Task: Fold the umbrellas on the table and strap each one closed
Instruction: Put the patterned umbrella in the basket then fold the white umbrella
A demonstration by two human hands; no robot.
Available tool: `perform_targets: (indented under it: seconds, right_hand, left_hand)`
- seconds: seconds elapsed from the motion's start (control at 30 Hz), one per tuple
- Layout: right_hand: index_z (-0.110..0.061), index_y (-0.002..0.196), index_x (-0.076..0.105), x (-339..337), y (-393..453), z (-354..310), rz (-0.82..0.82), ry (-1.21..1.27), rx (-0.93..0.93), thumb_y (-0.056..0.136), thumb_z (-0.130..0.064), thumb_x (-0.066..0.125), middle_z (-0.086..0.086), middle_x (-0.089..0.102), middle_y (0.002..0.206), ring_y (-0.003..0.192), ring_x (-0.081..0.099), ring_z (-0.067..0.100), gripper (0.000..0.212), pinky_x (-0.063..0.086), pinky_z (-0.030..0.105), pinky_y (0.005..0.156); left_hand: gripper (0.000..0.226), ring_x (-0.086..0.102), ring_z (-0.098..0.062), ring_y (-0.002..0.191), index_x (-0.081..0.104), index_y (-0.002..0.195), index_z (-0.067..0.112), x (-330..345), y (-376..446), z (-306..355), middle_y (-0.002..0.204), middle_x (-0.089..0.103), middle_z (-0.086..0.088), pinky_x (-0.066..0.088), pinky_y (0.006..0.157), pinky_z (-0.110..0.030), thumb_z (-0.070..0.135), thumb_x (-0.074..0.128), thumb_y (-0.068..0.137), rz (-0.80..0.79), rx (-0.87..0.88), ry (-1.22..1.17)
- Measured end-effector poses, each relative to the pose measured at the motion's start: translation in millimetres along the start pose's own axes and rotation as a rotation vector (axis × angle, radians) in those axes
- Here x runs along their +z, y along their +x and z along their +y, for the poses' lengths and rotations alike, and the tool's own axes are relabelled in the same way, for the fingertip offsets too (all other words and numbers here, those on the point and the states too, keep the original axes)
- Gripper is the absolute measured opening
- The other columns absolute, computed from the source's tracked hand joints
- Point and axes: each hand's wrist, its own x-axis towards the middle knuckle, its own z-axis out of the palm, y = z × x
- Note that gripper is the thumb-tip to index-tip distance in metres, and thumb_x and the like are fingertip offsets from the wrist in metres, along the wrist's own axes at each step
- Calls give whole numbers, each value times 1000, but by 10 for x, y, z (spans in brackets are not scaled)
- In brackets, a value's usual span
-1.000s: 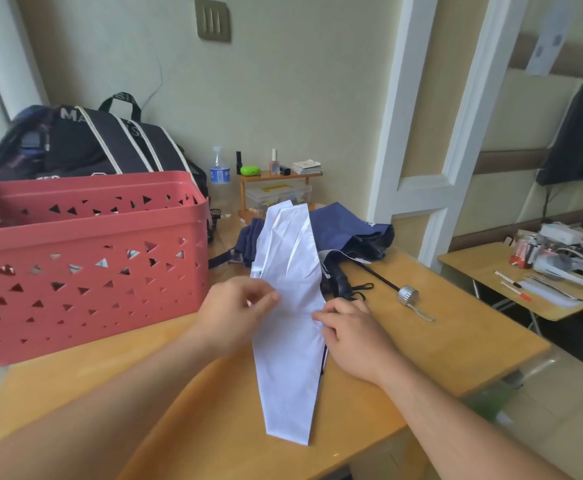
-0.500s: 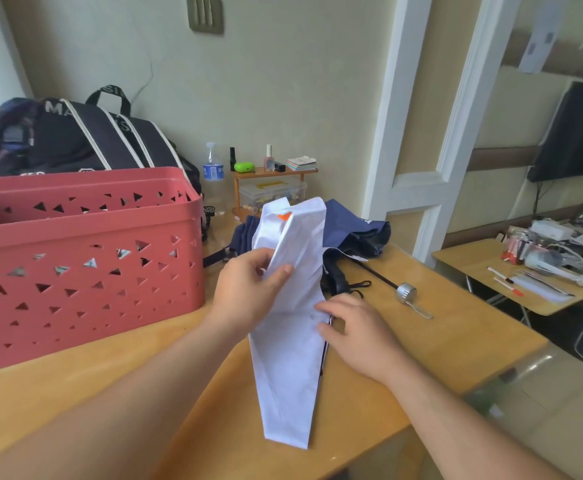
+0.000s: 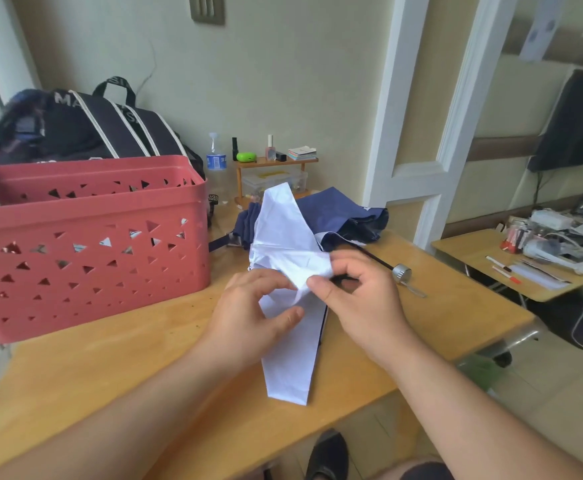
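A white umbrella canopy (image 3: 288,362) lies lengthwise on the wooden table (image 3: 110,358), its narrow end toward me. A fold of its upper part is pulled across to the right. My right hand (image 3: 362,303) pinches that fold between thumb and fingers. My left hand (image 3: 252,313) holds the cloth at the middle, thumb on top. Behind lies a navy umbrella (image 3: 335,216), its canopy loose, with a thin dark shaft ending in a silver cap (image 3: 401,273).
A red perforated basket (image 3: 86,244) stands at the left of the table, a dark bag (image 3: 86,129) behind it. A water bottle (image 3: 216,161) and small wooden shelf (image 3: 272,168) stand at the back. A second desk (image 3: 511,261) with clutter is at right.
My left hand came down from the lifted upper cloth to the middle. My right hand rose off the table and took hold of a fold, drawing it rightward.
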Motion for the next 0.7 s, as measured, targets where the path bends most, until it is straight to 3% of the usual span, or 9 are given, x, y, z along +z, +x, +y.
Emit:
perform_targets:
  seconds: [0.07,0.17,0.23,0.33,0.4,0.47,0.53,0.6,0.7]
  right_hand:
    - [-11,94,78,32,-151,-48,-36,226,168,87,-25,84,5,77,104,97,71,28,16,56,39,87]
    - [-4,108,72,133,-420,-88,-84,567,479,88,-28,79,12,74,101,87,64,23,32,52,31,79]
    - [-6,111,65,171,-538,-91,-50,639,570,93,-16,73,13,73,96,83,61,23,23,54,32,75]
    - [-15,120,51,171,-658,-135,-20,473,518,97,-7,70,8,76,91,74,62,24,31,56,35,71]
    - [-36,132,43,138,-729,-162,-100,99,364,96,-14,69,5,76,85,71,63,25,50,53,35,70]
    - [-48,144,33,113,-809,-162,-233,-214,201,95,-16,65,4,70,76,71,59,25,67,49,32,65]
    - [-47,145,43,106,-862,-159,-263,-334,148,94,-15,66,-4,72,83,76,64,11,65,52,23,69]
    - [-38,139,59,103,-904,-161,-216,-347,163,93,-11,68,-16,72,100,93,67,-6,55,48,7,79]
    - [-43,129,64,144,-984,-159,-228,-194,209,95,-2,62,-16,68,114,102,67,-8,53,53,13,91]
  left_hand:
    - [29,49,-3,121,72,103,43,-12,-54,5,118,62,24,37,99,-17,55,82,78,-1,-42,-24]
    - [38,51,-3,112,74,103,40,-22,-173,74,117,61,18,38,91,-13,55,90,71,2,-134,-163]
    - [42,54,0,100,73,97,38,-13,-276,126,112,62,14,38,82,-7,57,88,64,13,-199,-267]
    - [45,56,-4,83,77,93,27,18,-392,195,100,69,8,42,75,-12,65,85,70,-14,-351,-484]
    - [48,55,-11,72,75,88,12,50,-408,250,78,68,-4,44,70,-24,60,77,83,-31,-452,-598]
    - [45,47,-16,65,64,79,2,80,-395,272,65,56,-4,39,65,-30,44,77,92,13,-539,-581]
    - [36,50,-20,65,60,76,7,112,-402,251,66,59,-4,43,68,-34,34,77,92,78,-572,-592]
    - [24,61,-21,66,60,84,16,141,-460,245,75,70,-1,53,73,-41,33,76,89,146,-552,-556]
    - [22,64,-9,63,55,107,33,142,-578,320,83,75,0,52,66,-30,25,71,94,257,-488,-511]
